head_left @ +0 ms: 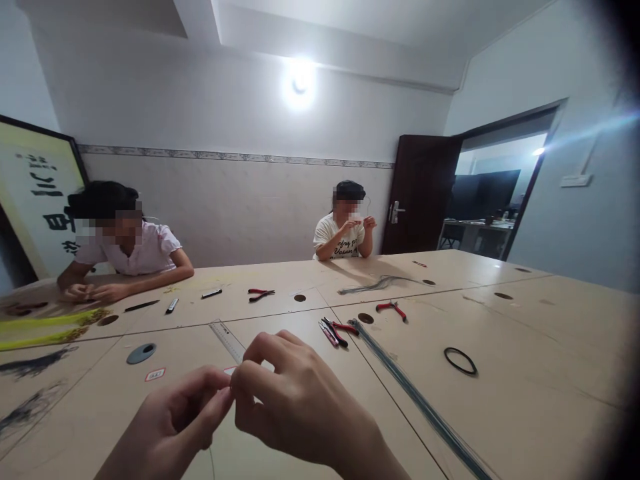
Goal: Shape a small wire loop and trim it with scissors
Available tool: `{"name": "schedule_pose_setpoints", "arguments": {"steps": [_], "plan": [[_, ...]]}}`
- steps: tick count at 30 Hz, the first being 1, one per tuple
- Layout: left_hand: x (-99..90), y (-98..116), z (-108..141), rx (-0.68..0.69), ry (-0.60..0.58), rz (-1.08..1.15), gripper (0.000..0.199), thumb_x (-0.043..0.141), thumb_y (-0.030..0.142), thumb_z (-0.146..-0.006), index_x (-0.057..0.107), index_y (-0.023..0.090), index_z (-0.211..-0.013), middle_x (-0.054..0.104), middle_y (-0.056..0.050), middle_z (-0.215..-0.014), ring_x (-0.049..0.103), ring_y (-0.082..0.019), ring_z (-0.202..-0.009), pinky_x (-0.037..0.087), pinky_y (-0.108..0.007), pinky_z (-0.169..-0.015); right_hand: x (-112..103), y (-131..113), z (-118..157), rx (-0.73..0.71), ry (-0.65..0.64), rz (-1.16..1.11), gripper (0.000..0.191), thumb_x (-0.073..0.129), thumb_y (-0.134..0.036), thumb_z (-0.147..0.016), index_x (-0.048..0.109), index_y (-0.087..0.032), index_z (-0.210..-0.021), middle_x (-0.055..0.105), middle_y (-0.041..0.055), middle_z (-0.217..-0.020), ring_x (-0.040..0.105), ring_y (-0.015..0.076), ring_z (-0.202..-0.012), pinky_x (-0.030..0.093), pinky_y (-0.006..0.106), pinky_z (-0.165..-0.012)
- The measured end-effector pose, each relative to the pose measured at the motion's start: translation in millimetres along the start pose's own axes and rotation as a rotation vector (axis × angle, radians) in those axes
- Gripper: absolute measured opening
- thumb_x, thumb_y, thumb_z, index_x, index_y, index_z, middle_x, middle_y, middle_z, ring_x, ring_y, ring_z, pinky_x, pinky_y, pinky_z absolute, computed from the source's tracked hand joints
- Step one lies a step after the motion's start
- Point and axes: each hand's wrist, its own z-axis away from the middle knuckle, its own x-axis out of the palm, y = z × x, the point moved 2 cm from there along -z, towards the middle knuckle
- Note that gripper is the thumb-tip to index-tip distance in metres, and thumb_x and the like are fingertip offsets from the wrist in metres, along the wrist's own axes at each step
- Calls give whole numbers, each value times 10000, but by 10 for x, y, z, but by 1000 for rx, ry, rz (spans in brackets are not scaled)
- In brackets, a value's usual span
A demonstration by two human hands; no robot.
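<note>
My left hand (173,417) and my right hand (303,393) meet above the near part of the table, fingertips pinched against each other. Whatever lies between the fingertips is too small or hidden to make out. A thin grey strand (212,461) shows just below my left hand; I cannot tell whether it is held. Behind my right hand a clear ruler (227,340) lies partly covered. Red-handled pliers (343,327) and a small slim red tool (329,333) rest beyond that hand, near a long bundle of grey wires (415,393).
Two people (127,247) (347,230) sit across the wide table (525,340), hands raised or on it. More pliers (261,293) (393,310), a black ring (460,361), a grey disc (141,353), yellow strands (50,327) and dark thread (35,363) lie around.
</note>
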Motion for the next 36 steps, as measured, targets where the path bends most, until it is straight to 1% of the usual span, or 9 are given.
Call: {"name": "schedule_pose_setpoints", "arguments": {"steps": [4, 7, 10, 15, 20, 24, 30, 33, 36], "plan": [[3, -23, -66, 107, 52, -37, 348, 636, 543, -700, 650, 217, -579, 403, 49, -493, 307, -109, -466, 287, -208, -421, -49, 31, 13, 56, -76, 25, 158, 515, -159, -868, 589, -166, -729, 603, 22, -745, 440, 113, -612, 403, 238, -596], [22, -163, -183, 126, 146, -49, 335, 653, 542, -651, 652, 220, -561, 417, 47, -472, 363, -123, -466, 322, -221, -439, -119, 86, 20, 153, -192, 51, 119, 547, -158, -882, 609, -152, -781, 619, 21, -739, 492, 121, -636, 400, 256, -615], [113, -494, -333, 24, 279, -3, 315, 675, 531, -608, 626, 221, -577, 443, 52, -483, 419, -146, -507, 361, -237, -484, -175, 140, 8, 248, -294, 67, 108, 539, -165, -905, 617, -151, -831, 647, 23, -770, 545, 131, -678, 393, 263, -618], [359, -1177, -548, -46, 373, 73, 395, 606, 599, -560, 633, 211, -632, 616, -6, -576, 592, -235, -622, 474, -305, -593, -193, 128, -10, 309, -362, 72, 125, 540, -178, -896, 624, -154, -805, 661, 8, -759, 574, 120, -678, 411, 247, -617], [357, -1635, -667, -88, 462, 101, 472, 614, 650, -523, 635, 207, -684, 680, -46, -665, 648, -295, -710, 498, -356, -665, -147, 157, 50, 368, -442, 90, 141, 559, -226, -915, 638, -157, -821, 655, -6, -748, 597, 131, -675, 460, 266, -622], [327, -1778, -674, -100, 448, 128, 520, 608, 684, -550, 641, 195, -723, 631, -15, -611, 610, -253, -633, 483, -331, -603, 110, 275, 148, 473, -564, 122, 167, 566, -282, -944, 629, -141, -883, 643, 0, -800, 621, 136, -697, 523, 301, -650], [404, -1850, -688, -48, 313, 220, 592, 638, 725, -599, 663, 169, -801, 639, 1, -622, 613, -210, -622, 495, -334, -639, 884, 304, 580, 464, -765, 78, 194, 603, -302, -929, 627, -146, -1043, 648, 57, -1058, 632, 205, -966, 534, 407, -824], [441, -1904, -705, -53, 258, 266, 419, 631, 561, -793, 649, 149, -867, 659, -2, -694, 645, -185, -665, 517, -352, -678, 1108, 319, 971, 514, -813, 78, 301, 618, -326, -916, 591, -156, -1163, 591, 92, -1228, 565, 262, -1134, 487, 481, -922], [476, -1947, -712, -72, 226, 298, 215, 599, 352, -905, 640, 140, -904, 654, 4, -741, 657, -171, -712, 536, -361, -712, 1159, 362, 1336, 596, -854, 94, 451, 640, -362, -897, 521, -178, -1291, 468, 119, -1401, 460, 321, -1266, 406, 565, -1006]]}}
